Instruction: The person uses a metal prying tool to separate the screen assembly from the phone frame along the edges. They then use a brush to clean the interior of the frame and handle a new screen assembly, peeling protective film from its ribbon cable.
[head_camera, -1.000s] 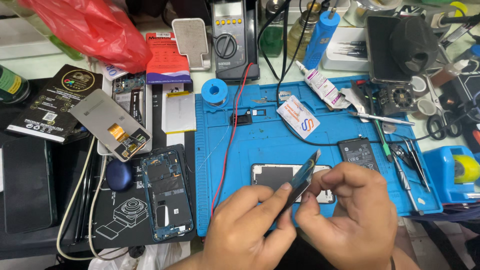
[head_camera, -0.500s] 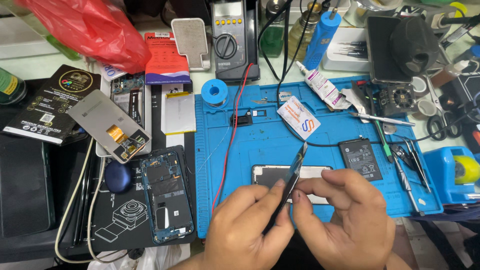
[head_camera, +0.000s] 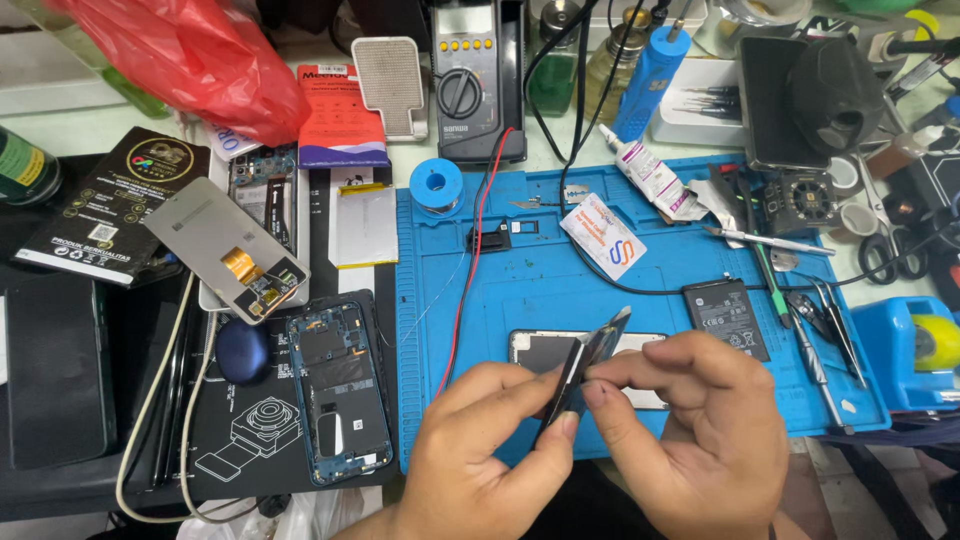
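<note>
My left hand (head_camera: 485, 450) and my right hand (head_camera: 685, 425) meet at the front of a blue work mat (head_camera: 520, 270). Together they pinch a thin dark strip-like part (head_camera: 585, 368), held edge-on and tilted up to the right. My left thumb and forefinger grip its lower end, my right fingertips its upper half. Behind the hands a phone frame (head_camera: 545, 350) lies flat on the mat. A black phone battery (head_camera: 726, 318) rests right of it.
An opened blue phone body (head_camera: 338, 390) and a grey screen panel (head_camera: 225, 245) lie left of the mat. A multimeter (head_camera: 478, 85) with red and black leads stands at the back. Tweezers (head_camera: 830, 330), a glue tube (head_camera: 650, 175), a solder spool (head_camera: 437, 185) and a red bag (head_camera: 190, 60) surround the mat.
The thin part has been turned in my fingers and now stands more edge-on. Both hands have shifted slightly while keeping their grip.
</note>
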